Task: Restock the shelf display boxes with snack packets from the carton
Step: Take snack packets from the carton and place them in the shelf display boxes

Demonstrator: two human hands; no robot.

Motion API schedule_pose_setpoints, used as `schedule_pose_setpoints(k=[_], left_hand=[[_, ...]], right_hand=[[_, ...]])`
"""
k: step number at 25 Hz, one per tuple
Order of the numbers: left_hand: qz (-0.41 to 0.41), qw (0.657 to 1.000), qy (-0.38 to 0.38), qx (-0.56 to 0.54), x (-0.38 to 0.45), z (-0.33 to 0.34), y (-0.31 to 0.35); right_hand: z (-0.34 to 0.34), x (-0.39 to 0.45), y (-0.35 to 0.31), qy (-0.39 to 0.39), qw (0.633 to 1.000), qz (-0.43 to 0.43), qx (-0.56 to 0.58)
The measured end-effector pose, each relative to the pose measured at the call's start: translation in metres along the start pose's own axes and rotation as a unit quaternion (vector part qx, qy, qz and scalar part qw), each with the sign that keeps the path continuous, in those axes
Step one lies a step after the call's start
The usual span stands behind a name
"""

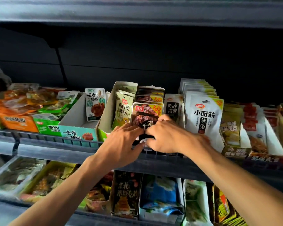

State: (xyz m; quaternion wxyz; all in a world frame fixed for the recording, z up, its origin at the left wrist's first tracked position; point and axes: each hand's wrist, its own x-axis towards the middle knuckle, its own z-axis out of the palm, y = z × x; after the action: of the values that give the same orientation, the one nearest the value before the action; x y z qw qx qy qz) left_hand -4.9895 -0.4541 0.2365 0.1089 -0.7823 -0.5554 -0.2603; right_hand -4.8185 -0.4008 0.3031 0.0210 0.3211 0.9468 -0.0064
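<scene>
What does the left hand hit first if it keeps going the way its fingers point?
Most likely the dark red snack packet at the front of its row. The left hand points up and right, and its fingertips already sit at that packet's lower edge, beside the right hand. Depth is uncertain.

Above the packets, the shelf (82, 145) has a tall, dark open gap reaching up to the underside of the upper shelf (137, 12), so a hand could pass over every row. A slanted bracket (60, 66) crosses that gap toward the left end. Along the front edge, the rail (44, 138) stands as a low lip. The teal display box (77, 124) has open room inside, with a single packet (95, 104) standing at its back. The dark display box (149, 101) at the middle is crowded with upright packets, and both the left hand (122, 142) and the right hand (167, 137) block its front. The white packets (203, 111) beside it stand tall and tightly packed.
</scene>
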Motion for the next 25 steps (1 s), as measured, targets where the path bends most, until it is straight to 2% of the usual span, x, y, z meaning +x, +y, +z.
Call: schedule_pose_setpoints(k=[2,4,7,11,14,17,25], left_hand=[[0.008,1.0,0.006,-0.015,0.002,-0.004,0.002],[0.0,1.0,-0.004,-0.029,0.003,-0.007,0.002],[-0.003,0.999,-0.009,-0.031,0.001,-0.007,0.0],[-0.004,1.0,0.013,0.022,-0.003,-0.001,-0.002],[-0.025,0.997,-0.015,0.076,-0.004,0.001,0.005],[-0.073,0.993,-0.06,0.069,0.001,0.0,0.009],[-0.099,0.988,-0.097,0.075,0.007,0.002,0.011]], right_hand=[[-0.017,0.011,-0.009,-0.104,0.993,0.048,-0.013],[-0.021,0.023,-0.015,-0.141,0.986,0.083,-0.036],[-0.012,0.03,-0.015,-0.103,0.989,0.099,-0.027],[-0.011,0.023,0.0,0.025,0.987,0.072,0.144],[-0.004,0.006,0.008,0.093,0.98,0.073,0.159],[0.012,-0.006,0.009,0.161,0.974,0.06,0.147],[0.029,-0.013,0.014,0.151,0.982,0.085,0.069]])
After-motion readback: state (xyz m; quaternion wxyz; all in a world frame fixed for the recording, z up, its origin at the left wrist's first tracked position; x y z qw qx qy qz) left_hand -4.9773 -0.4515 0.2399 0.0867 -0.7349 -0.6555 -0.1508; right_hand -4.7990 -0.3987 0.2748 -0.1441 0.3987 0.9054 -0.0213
